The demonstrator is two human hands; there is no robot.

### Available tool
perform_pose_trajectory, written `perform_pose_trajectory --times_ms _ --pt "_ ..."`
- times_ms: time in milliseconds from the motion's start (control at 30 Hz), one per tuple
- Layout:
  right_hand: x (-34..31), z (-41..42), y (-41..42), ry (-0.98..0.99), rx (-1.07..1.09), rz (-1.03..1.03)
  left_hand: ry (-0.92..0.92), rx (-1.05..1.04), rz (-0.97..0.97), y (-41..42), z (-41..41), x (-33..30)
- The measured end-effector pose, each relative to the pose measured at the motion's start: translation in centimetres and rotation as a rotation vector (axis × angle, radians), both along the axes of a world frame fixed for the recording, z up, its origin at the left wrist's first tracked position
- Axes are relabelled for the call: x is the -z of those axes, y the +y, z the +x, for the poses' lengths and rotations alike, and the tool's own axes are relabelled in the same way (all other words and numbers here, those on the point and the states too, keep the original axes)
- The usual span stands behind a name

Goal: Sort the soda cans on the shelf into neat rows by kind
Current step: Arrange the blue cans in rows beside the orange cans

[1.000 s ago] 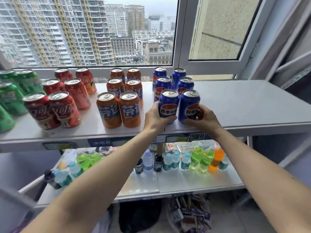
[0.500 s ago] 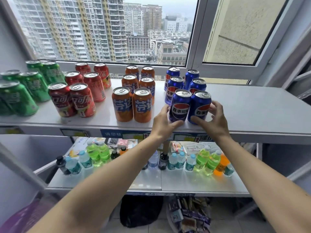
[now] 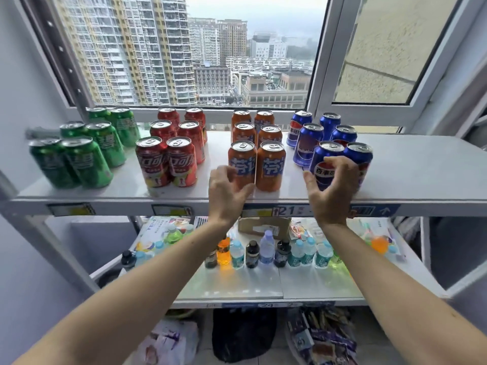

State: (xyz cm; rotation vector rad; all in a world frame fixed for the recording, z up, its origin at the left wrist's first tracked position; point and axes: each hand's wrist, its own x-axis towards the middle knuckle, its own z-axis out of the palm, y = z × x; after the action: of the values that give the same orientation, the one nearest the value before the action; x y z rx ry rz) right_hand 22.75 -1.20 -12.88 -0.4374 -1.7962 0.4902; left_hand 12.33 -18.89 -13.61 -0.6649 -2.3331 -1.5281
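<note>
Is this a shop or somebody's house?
Probably a small shop or stockroom: a white metal shelf with price labels on its edge, soda cans grouped by colour, and small plastic drink bottles lined below.

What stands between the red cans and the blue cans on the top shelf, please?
In the head view, the orange cans stand between the red cans and the blue cans, two across and three deep.

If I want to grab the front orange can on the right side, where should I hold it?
Hold the front right orange can around the middle of its round side, coming from the front edge of the shelf. It stands upright, its twin touches its left side and more orange cans stand behind, so only the front and right are free. A top-down grip on the rim would probably also work.
</note>
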Motion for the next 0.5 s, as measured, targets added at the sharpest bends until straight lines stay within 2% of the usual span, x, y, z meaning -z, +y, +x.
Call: perform_pose_trajectory --times_ms 100,200,500 --pt "0.3 -2.9 -2.9 -0.213 -0.263 -0.157 -0.082 -0.027 -0.075 0.2 -2.5 -0.3" --pt "1.0 -5.3 -3.6 -0.426 -0.356 -0.369 -0.234 0.139 -0.068 0.6 -3.7 0.0" --pt "2.4 -7.2 -3.1 -0.476 -0.269 -0.431 -0.206 0.191 -0.106 0.5 -4.3 1.0"
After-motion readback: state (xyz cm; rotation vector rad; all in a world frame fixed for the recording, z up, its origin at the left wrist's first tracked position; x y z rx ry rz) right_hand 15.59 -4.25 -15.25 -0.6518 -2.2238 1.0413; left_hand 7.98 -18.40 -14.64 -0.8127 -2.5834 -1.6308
